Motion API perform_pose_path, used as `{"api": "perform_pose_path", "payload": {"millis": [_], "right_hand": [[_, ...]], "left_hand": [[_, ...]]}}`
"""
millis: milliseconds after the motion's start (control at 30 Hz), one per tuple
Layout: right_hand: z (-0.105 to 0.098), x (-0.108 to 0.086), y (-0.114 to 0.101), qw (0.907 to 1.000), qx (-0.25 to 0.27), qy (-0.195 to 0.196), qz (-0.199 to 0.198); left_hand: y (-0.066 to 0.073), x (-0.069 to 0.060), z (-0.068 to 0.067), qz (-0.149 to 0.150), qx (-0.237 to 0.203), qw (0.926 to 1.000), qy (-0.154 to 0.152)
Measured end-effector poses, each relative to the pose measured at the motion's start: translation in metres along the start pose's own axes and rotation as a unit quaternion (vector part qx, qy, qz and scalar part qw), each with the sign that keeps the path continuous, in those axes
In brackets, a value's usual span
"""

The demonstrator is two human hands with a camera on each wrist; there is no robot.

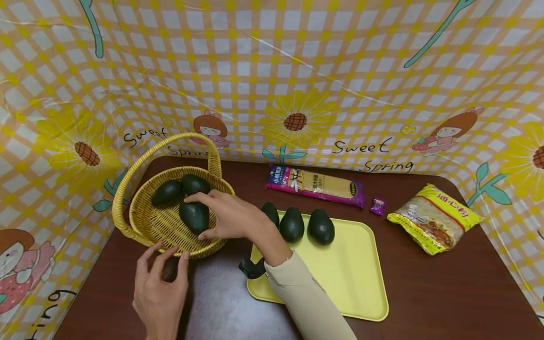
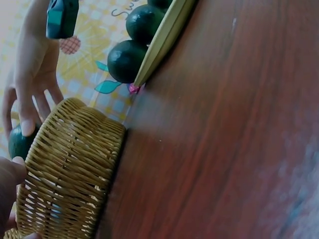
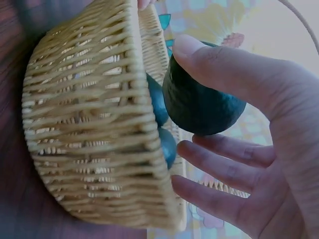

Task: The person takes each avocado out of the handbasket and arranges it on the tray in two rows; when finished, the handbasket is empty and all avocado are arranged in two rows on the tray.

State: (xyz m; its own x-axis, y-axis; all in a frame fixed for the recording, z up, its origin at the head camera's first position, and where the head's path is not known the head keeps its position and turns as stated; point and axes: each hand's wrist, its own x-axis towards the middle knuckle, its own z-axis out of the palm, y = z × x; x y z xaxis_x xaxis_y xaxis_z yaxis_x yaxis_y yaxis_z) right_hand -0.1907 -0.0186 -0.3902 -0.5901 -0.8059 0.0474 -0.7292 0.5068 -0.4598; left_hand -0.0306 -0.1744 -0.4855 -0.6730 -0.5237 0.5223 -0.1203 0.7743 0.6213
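Observation:
Over the yellow wicker basket [image 1: 138, 222], my right hand [image 1: 231, 215] grips a dark green avocado [image 1: 194, 217] between thumb and fingers. The right wrist view shows this avocado [image 3: 199, 97] above the basket's rim, with my right hand [image 3: 249, 114] around it. Two more avocados [image 1: 167, 192] lie inside at the back. My left hand [image 1: 161, 293] is at the basket's near side, its slightly bent fingertips touching the rim. In the left wrist view, fingertips [image 2: 17, 167] of that hand touch the rim beside the woven wall [image 2: 75, 154].
Right of the basket, a yellow tray [image 1: 357, 278] holds three avocados [image 1: 292, 225] along its back edge, one partly hidden by my right arm. Behind it lies a purple noodle packet [image 1: 316, 185]. A small purple packet [image 1: 377, 206] and a yellow pasta bag [image 1: 435, 219] are farther right.

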Motion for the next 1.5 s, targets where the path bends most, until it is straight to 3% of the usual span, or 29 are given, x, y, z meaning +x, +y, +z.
{"api": "perform_pose_path", "payload": {"millis": [533, 933, 1167, 1500], "right_hand": [[0.001, -0.038, 0.009, 0.9974, 0.03, 0.065, -0.009], [0.001, -0.071, 0.013, 0.9918, 0.053, 0.113, 0.029], [0.009, -0.083, 0.012, 0.9907, 0.024, 0.132, 0.027], [0.017, -0.101, 0.004, 0.9877, -0.002, 0.151, 0.041]], "left_hand": [[0.0, 0.001, 0.003, 0.011, -0.009, 0.9998, 0.016], [0.001, 0.0, 0.005, 0.004, -0.012, 0.9997, 0.019], [0.0, -0.002, 0.003, -0.014, -0.012, 0.9995, 0.025], [0.0, -0.003, 0.003, -0.014, -0.015, 0.9995, 0.025]]}}
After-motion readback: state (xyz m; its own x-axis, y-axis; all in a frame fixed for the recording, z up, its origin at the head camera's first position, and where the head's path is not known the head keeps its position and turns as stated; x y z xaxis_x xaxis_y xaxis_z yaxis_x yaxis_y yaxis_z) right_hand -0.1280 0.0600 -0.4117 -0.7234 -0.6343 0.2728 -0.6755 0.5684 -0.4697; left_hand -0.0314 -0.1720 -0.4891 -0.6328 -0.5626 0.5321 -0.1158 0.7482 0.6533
